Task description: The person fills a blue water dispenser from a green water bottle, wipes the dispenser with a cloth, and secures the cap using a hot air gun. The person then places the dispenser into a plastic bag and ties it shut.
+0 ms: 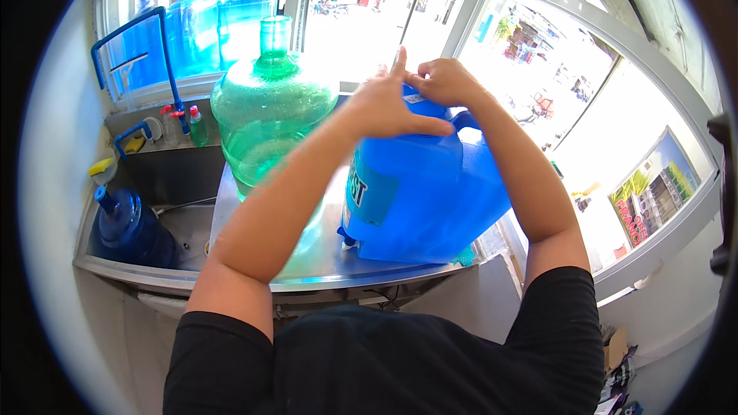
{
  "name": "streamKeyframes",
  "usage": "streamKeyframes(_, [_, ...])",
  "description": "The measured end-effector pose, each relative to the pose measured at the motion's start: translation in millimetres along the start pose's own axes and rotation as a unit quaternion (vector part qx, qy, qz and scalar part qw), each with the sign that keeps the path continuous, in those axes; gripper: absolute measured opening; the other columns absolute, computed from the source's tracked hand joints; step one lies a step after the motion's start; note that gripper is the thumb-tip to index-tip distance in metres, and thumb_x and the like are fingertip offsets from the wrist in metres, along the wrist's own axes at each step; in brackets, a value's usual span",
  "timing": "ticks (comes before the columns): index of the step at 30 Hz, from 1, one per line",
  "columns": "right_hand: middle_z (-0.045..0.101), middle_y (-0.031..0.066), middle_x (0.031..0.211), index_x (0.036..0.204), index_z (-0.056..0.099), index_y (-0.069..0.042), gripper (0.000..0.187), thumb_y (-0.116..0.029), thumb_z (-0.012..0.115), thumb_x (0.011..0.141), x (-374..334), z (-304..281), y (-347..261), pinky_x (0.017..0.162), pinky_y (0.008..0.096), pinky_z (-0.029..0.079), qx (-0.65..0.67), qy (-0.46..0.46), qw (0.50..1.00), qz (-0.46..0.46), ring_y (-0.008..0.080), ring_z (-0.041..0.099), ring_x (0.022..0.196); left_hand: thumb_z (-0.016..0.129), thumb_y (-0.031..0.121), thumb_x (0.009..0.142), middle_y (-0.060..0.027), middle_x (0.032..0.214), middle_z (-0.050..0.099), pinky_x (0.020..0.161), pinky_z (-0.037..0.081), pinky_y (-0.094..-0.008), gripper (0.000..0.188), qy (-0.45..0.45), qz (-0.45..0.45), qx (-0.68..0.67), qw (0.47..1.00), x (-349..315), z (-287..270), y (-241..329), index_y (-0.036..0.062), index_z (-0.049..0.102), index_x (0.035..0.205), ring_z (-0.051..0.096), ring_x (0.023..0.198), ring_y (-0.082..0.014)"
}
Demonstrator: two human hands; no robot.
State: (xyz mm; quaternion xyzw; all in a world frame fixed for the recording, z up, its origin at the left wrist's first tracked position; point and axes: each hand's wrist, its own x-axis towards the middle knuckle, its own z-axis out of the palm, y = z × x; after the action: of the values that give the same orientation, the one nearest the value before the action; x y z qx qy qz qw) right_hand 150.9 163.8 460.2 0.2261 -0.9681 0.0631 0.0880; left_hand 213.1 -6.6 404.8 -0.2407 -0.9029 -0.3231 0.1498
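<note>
A large blue rectangular water jug [430, 200] stands on the metal counter, with a small spigot [348, 238] low on its near left corner. My left hand [388, 107] is over the jug's top, its fingers spread and thumb stretched to the right. On the far side of the blue raised top [434, 110], my right hand [446, 83] is curled with bent fingers. What those fingertips grip, if anything, is hidden. Left of the blue jug stands a clear green round water jug [273, 115], partly behind my left forearm.
In the metal sink [200, 223] at the left sits a dark blue round jug [134, 230]. Blue pipes [169, 61] rise behind it, near small bottles [198, 127] and a yellow sponge [100, 166]. Several blue jugs [192, 34] line the window ledge. Glass panes border the right.
</note>
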Motion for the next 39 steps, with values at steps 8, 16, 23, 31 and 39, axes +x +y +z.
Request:
streamKeyframes(8, [0.073, 0.016, 0.091, 0.101, 0.075, -0.004, 0.057, -0.056, 0.055, 0.091, -8.5, -15.8, 20.0, 0.082, 0.043, 0.051, 0.024, 0.007, 1.0, -0.009, 0.0347, 0.068, 0.087, 0.086, 0.062, 0.057, -0.0333, 0.149, 0.033, 0.115, 0.03, -0.0476, 0.135, 0.009, 0.017, 0.01, 1.0, -18.2, -8.7, 4.3, -0.0025, 0.016, 0.153, 0.034, 0.139, -0.0465])
streamKeyframes(16, [0.072, 0.0168, 0.096, 0.104, 0.074, -0.004, 0.046, -0.042, 0.049, 0.096, -4.1, -2.3, 10.0, 0.082, 0.042, 0.051, -0.079, -0.014, 0.997, 0.001, 0.0333, 0.067, 0.088, 0.087, 0.066, 0.052, -0.0362, 0.151, 0.026, 0.114, 0.031, -0.0446, 0.141, -0.011, 0.138, 0.015, 0.99, 18.1, -25.2, -49.5, -0.0003, 0.015, 0.154, 0.036, 0.14, -0.0424])
streamKeyframes(23, [0.074, 0.0136, 0.094, 0.104, 0.074, -0.002, 0.045, -0.042, 0.056, 0.094, 6.0, -1.4, 14.6, 0.084, 0.0394, 0.051, 0.051, 0.029, 0.998, 0.013, 0.0294, 0.069, 0.089, 0.08, 0.074, 0.055, -0.0387, 0.142, 0.039, 0.111, 0.037, -0.0444, 0.139, 0.0, -0.024, 0.041, 0.999, -17.2, -6.3, 23.3, -0.0051, 0.019, 0.152, 0.045, 0.134, -0.0392])
streamKeyframes(31, [0.071, 0.0193, 0.092, 0.09, 0.074, -0.005, 0.038, -0.034, 0.049, 0.093, 3.5, 12.6, 5.2, 0.08, 0.0444, 0.051, -0.024, 0.052, 0.998, 0.01, 0.0357, 0.067, 0.085, 0.077, 0.071, 0.059, -0.0287, 0.143, 0.045, 0.112, 0.035, -0.0448, 0.132, -0.055, 0.16, -0.074, 0.983, 17.2, -14.9, -32.7, -0.0043, 0.021, 0.152, 0.048, 0.13, -0.0413])
streamKeyframes(39, [0.071, 0.02, 0.096, 0.099, 0.074, -0.006, 0.039, -0.038, 0.054, 0.091, 28.2, 26.8, 22.5, 0.082, 0.0419, 0.052, 0.075, 0.043, 0.996, -0.035, 0.0337, 0.067, 0.089, 0.072, 0.075, 0.063, -0.0334, 0.14, 0.045, 0.108, 0.039, -0.0466, 0.13, -0.068, 0.002, 0.128, 0.989, 3.8, -5.2, 19.1, -0.0034, 0.02, 0.153, 0.044, 0.131, -0.0467])
